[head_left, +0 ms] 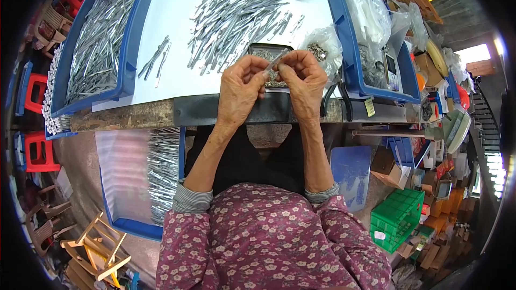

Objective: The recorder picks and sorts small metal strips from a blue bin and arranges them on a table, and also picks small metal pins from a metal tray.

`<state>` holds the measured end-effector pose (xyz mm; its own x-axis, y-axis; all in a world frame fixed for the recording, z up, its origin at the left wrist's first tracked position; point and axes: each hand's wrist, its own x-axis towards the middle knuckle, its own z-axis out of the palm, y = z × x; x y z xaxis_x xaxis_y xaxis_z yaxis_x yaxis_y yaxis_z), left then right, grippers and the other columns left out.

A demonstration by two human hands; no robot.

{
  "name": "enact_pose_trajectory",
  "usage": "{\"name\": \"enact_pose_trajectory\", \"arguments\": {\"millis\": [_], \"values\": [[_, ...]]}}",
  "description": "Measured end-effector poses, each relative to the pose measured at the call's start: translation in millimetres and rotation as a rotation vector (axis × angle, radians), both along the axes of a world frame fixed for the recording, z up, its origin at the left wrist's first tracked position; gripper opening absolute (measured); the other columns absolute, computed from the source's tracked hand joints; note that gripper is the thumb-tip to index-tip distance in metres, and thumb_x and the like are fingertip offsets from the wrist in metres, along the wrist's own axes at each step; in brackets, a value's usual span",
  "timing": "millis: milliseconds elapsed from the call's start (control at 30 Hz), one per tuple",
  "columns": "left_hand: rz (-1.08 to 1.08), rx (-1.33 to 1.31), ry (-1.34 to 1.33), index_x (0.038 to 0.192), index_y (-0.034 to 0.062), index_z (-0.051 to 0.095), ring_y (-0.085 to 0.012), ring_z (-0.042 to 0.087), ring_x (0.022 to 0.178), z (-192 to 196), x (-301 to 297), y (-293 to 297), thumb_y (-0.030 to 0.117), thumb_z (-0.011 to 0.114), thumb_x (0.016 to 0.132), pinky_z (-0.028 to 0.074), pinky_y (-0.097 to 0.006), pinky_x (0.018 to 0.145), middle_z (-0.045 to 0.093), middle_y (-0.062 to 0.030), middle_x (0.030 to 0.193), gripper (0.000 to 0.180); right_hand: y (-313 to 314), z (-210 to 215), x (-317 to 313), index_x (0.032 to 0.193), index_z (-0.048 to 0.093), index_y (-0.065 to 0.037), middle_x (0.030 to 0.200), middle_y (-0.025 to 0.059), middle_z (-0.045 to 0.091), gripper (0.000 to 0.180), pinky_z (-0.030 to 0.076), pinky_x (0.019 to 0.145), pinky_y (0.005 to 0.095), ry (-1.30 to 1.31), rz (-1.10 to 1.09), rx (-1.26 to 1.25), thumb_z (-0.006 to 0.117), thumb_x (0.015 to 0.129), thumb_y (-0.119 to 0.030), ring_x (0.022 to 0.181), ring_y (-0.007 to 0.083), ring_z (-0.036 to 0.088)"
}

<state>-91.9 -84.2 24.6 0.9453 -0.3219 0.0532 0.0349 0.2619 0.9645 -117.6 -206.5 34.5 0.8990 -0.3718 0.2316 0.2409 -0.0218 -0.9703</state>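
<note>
Head view | left hand (pixel 240 88), right hand (pixel 305 83): each grip pinching slim grey metal strip (pixel 276 59)

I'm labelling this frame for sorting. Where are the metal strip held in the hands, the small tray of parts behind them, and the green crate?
metal strip (pixel 277 59), head view, its bare middle between the fingertips.
small tray (pixel 267 49), head view, its dark far rim.
green crate (pixel 396 216), head view, its slatted top face.
</note>
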Motion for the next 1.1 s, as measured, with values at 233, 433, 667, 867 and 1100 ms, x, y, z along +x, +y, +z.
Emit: {"name": "enact_pose_trajectory", "arguments": {"millis": [233,433,667,867,1100], "values": [[-0.094,-0.104,0.157,0.085,0.0029,0.054,-0.0019,0.041,0.049,5,2,-2,0.004,0.058,0.078,0.029,-0.017,0.042,0.053,0.0019,0.063,0.007,-4,7,-3,0.082,0.054,0.0,0.072,0.0016,0.056,0.008,0.043,0.06,0.0204,0.053,-0.08,-0.117,0.057,0.074,0.003,0.066,0.0063,0.053],[-0.06,-0.047,0.081,0.085,0.0022,0.053,-0.0033,0.039,0.048,3,-7,-3,0.005,0.056,0.08,0.027,-0.018,0.042,0.05,0.0018,0.061,0.007,-3,-3,-6,0.081,0.054,-0.003,0.074,-0.0007,0.057,0.007,0.041,0.059,0.0178,0.005,-0.056,-0.092,0.056,0.077,0.002,0.066,0.0045,0.052],[-0.179,-0.247,0.196,0.085,0.0014,0.05,-0.0028,0.04,0.049,9,-9,0,0.002,0.056,0.081,0.029,-0.016,0.043,0.052,-0.0003,0.064,0.007,-1,4,-12,0.079,0.054,-0.001,0.071,-0.0009,0.055,0.007,0.042,0.059,0.0194,-0.04,-0.027,0.049,0.057,0.075,0.004,0.066,0.0048,0.051],[0.062,0.117,-0.156,0.084,-0.0004,0.053,-0.0059,0.049,0.064,5,-10,-9,-0.002,0.053,0.08,0.041,-0.02,0.058,0.053,-0.0002,0.071,0.004,0,-2,-7,0.078,0.052,-0.004,0.07,-0.0044,0.05,0.008,0.037,0.056,0.0167,-0.088,-0.122,-0.147,0.055,0.077,0.002,0.063,0.0017,0.047],[-0.021,0.018,-0.077,0.082,-0.0013,0.051,-0.0033,0.047,0.062,12,-5,-7,-0.003,0.052,0.08,0.039,-0.019,0.055,0.052,0.0012,0.068,0.003,-7,7,-5,0.08,0.05,-0.002,0.077,0.0016,0.056,0.009,0.043,0.063,0.019,-0.015,0.035,0.089,0.054,0.076,0.005,0.07,0.0064,0.054]]}}
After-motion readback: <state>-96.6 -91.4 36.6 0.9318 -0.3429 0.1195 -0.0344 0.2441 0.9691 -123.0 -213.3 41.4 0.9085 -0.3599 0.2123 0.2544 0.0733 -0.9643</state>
